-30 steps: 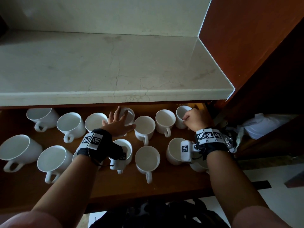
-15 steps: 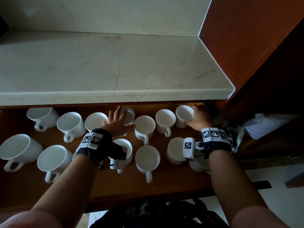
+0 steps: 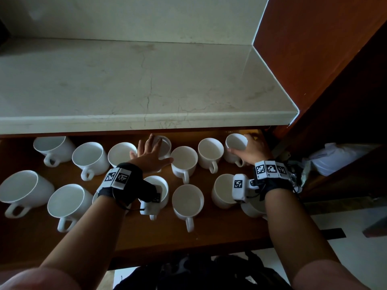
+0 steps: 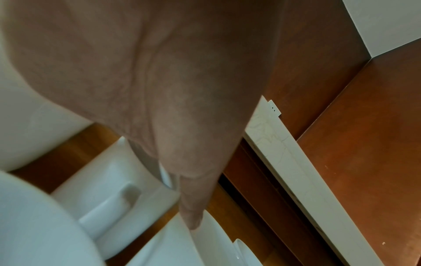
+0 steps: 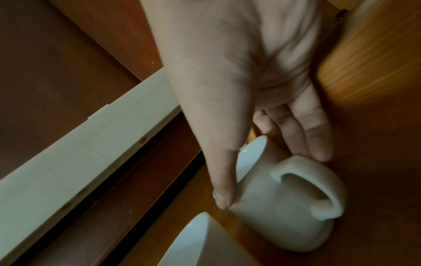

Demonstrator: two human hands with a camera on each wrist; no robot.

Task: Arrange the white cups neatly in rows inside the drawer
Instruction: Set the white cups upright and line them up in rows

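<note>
Several white cups stand in two loose rows in the open wooden drawer [image 3: 209,239]. My left hand [image 3: 150,150] lies flat with spread fingers over a back-row cup [image 3: 165,146]; in the left wrist view its thumb [image 4: 192,212] touches a cup rim. My right hand [image 3: 248,150] holds the back-right cup [image 3: 235,144] from its right side. The right wrist view shows the thumb [image 5: 222,189] on that cup's [image 5: 273,216] wall and the fingers [image 5: 316,144] against its handle. The cup stands upright on the drawer floor, near the right wall.
A pale stone countertop [image 3: 146,84] overhangs the drawer's back edge, close above the back-row cups. A red-brown cabinet wall [image 3: 314,49] rises on the right. A white bag [image 3: 335,158] lies beyond the drawer's right side. Bare wood runs along the drawer front.
My right hand has left the top rim of the back-right cup and slid round to its right side. The left hand has hardly moved.
</note>
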